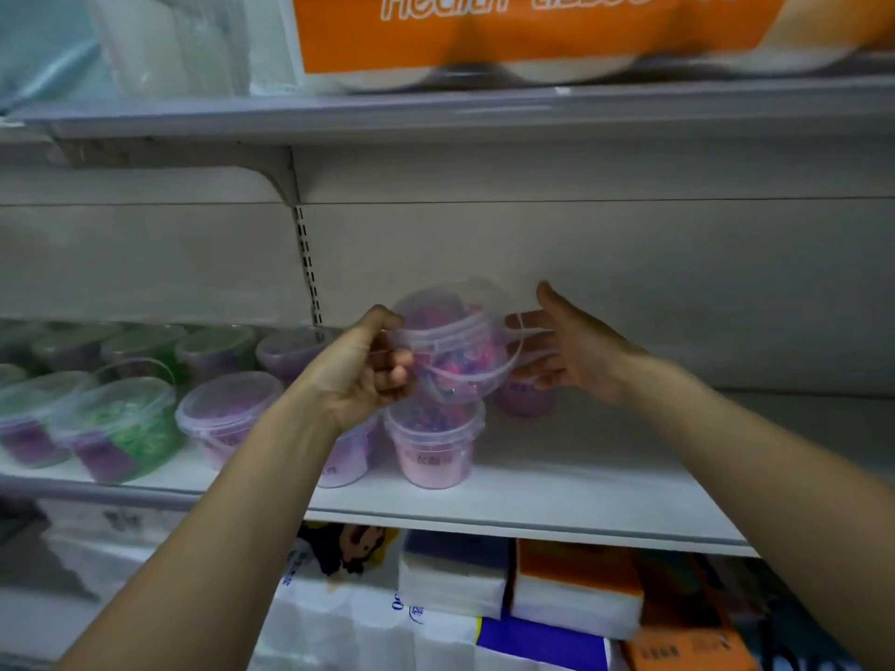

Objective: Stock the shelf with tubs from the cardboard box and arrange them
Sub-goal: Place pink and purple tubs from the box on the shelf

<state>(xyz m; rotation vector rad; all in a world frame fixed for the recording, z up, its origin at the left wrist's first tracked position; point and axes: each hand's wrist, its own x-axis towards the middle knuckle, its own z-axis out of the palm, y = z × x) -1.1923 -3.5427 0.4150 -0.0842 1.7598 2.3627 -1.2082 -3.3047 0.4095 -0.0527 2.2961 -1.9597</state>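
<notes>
**One tub in the air, bare shelf to its right**

The left hand (368, 365) has its fingers curled round the left side of a clear tub (450, 346) with pink and purple contents. It holds the tub off the shelf, tilted rather than upright, lid uppermost. The right hand (566, 346) is released — fingers spread and straight at the tub's loose handle, though the blur hides whether they touch it. The tub lies between the two hands, and only the left one carries it.

Directly under it stands a pink tub (433, 447), with another tub (525, 399) behind and to the right, partly hidden by the right hand. Rows of green tubs (121, 423) and purple ones fill the shelf (605, 477) to the left, while its right stretch shows bare board. The free spot therefore seems to lie rightward and down from the held tub, on the open hand's side — the tub would need righting first. Tissue packs (576, 588) sit on the level below. No cardboard box is in view.
</notes>
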